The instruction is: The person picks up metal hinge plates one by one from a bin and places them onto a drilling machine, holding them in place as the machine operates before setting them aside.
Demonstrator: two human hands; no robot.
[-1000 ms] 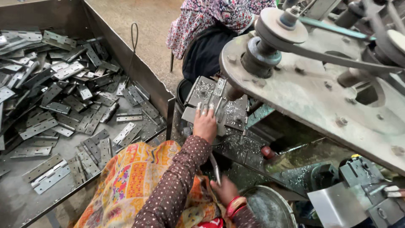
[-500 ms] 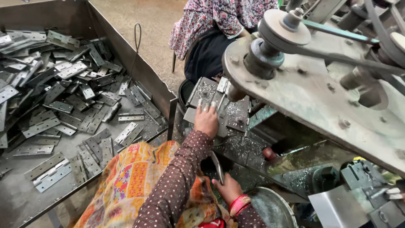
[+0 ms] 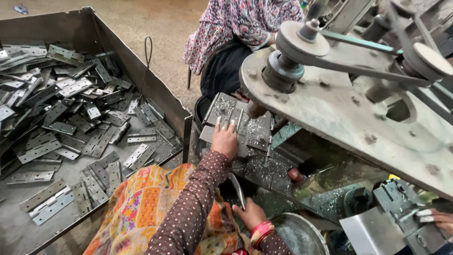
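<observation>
My left hand [image 3: 224, 140] reaches forward in a dotted maroon sleeve. Its fingers lie flat on a grey metal hinge plate [image 3: 225, 109] that sits on the machine's fixture [image 3: 255, 134], under the spindle. Lower down, my right hand [image 3: 250, 215], with red bangles at the wrist, is closed around a thin grey metal lever [image 3: 237, 189] that stands up from below the fixture. Metal shavings cover the fixture and the bed around it.
A large steel bin [image 3: 141, 80] on the left holds several loose hinges [image 3: 71, 118]. Another person in floral clothes [image 3: 240, 28] sits across the machine. Belt pulleys [image 3: 302, 40] overhang on a steel arm. A round metal pail [image 3: 295, 233] is at the bottom; someone's fingers [image 3: 436, 216] are at the right edge.
Both hands stay where they were, the left on the plate and the right on the lever. Only the view shifts slightly.
</observation>
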